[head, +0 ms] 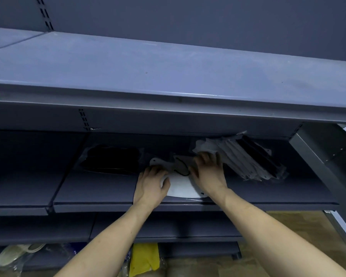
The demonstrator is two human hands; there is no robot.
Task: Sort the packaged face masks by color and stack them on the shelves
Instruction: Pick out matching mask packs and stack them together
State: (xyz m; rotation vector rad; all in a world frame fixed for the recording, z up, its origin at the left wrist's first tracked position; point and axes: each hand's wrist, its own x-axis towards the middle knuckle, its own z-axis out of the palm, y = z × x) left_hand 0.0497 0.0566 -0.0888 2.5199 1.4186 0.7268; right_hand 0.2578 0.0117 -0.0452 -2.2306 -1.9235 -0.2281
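Both hands (151, 181) (207, 172) on white mask (181, 187), no legible labels

Two hands are seen, the left hand (151, 183) and the right hand (208, 172). One stack of black masks (112, 156), one leaning row of packaged masks (246, 156) too tightly packed to be counted, and one yellow packet (145, 258) are counted.

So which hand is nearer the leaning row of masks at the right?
Right. The right hand sits beside the leaning row of masks, fingers at its left end; the left hand lies further left.
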